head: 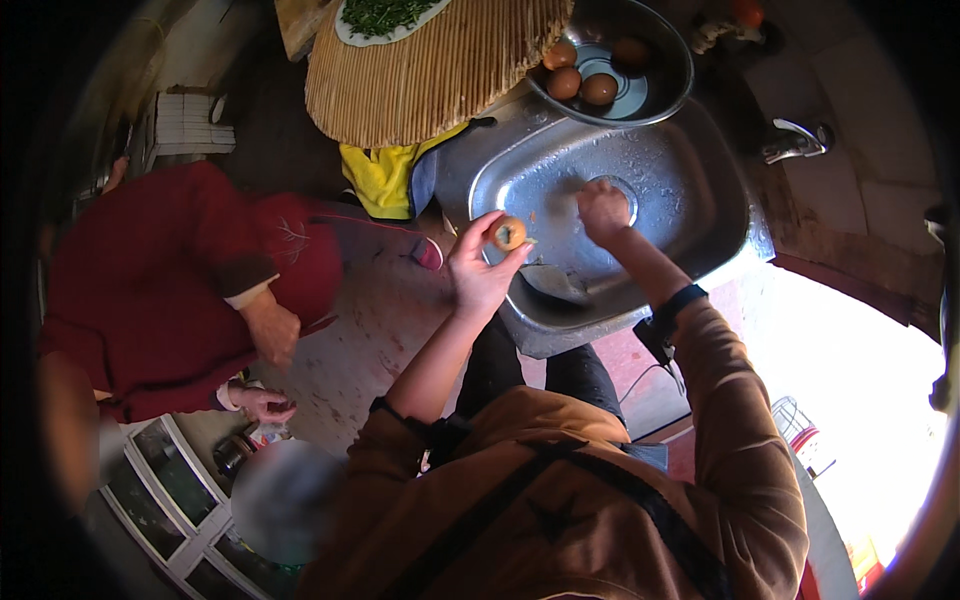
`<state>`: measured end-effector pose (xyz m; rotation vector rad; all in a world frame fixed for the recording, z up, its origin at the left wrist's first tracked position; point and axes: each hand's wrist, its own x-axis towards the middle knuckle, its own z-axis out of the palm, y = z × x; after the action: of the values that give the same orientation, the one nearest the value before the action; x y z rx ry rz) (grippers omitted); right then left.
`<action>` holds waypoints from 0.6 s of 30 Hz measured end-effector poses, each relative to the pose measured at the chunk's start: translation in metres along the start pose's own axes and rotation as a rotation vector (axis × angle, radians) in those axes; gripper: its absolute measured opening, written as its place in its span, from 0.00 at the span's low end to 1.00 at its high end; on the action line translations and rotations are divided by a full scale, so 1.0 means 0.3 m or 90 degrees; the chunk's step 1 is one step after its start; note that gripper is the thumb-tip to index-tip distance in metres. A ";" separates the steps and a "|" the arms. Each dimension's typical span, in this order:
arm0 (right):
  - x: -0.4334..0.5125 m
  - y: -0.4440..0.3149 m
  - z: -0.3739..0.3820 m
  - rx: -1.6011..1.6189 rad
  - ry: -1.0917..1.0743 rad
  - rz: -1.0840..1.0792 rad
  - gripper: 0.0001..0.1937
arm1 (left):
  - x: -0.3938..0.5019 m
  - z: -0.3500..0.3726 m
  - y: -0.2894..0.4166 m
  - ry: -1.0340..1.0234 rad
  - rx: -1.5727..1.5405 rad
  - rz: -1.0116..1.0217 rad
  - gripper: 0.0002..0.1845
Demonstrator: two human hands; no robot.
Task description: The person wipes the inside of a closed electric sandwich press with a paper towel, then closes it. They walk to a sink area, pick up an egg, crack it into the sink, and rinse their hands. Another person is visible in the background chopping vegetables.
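Observation:
My left hand [484, 262] holds a brown egg [508, 234] between thumb and fingers, over the near left rim of a stainless steel sink [540, 165]. A ragged hole shows in the egg's upward end, with a dark hollow inside. A pale scrap hangs by my thumb. Deeper in the sink, my right hand [604, 211] is curled beside the drain [628, 193]; whether its fingers hold anything is hidden. A flat grey blade-like piece [556, 283] lies at the sink's near side. Several brown eggs [564, 82] rest in a steel bowl [679, 82] at the far rim.
A round reed mat [427, 90] carries a plate of chopped greens [386, 16] at the far left. Below its edge hangs a yellow cloth [382, 176]. The tap [796, 141] is on the right wall. Another person in a red garment [172, 277] stands close on the left.

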<state>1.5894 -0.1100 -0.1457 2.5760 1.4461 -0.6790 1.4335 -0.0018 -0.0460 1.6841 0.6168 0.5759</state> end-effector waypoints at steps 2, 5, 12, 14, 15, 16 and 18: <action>0.011 -0.094 0.018 0.053 0.113 -0.152 0.13 | -0.025 -0.050 0.023 0.030 -0.055 -0.038 0.26; 0.053 -0.248 0.052 0.022 0.270 -0.358 0.13 | -0.062 -0.112 0.059 0.070 -0.044 -0.061 0.26; 0.055 -0.156 0.102 0.008 0.124 -0.334 0.05 | -0.111 -0.172 0.076 0.097 -0.044 -0.081 0.26; 0.042 -0.065 0.091 -0.017 0.085 -0.239 0.05 | -0.117 -0.174 0.068 0.087 -0.054 -0.076 0.26; 0.041 -0.035 0.081 -0.055 0.033 -0.147 0.05 | -0.118 -0.175 0.064 0.079 -0.059 -0.071 0.26; 0.023 0.005 0.065 -0.051 0.053 -0.122 0.06 | -0.118 -0.173 0.062 0.079 -0.059 -0.066 0.26; -0.006 0.051 0.024 -0.038 0.037 0.010 0.07 | -0.112 -0.171 0.059 0.057 -0.063 -0.071 0.26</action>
<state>1.5990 -0.1218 -0.1534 2.5793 1.4381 -0.5554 1.3761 0.0095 -0.0207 1.5267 0.7308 0.5950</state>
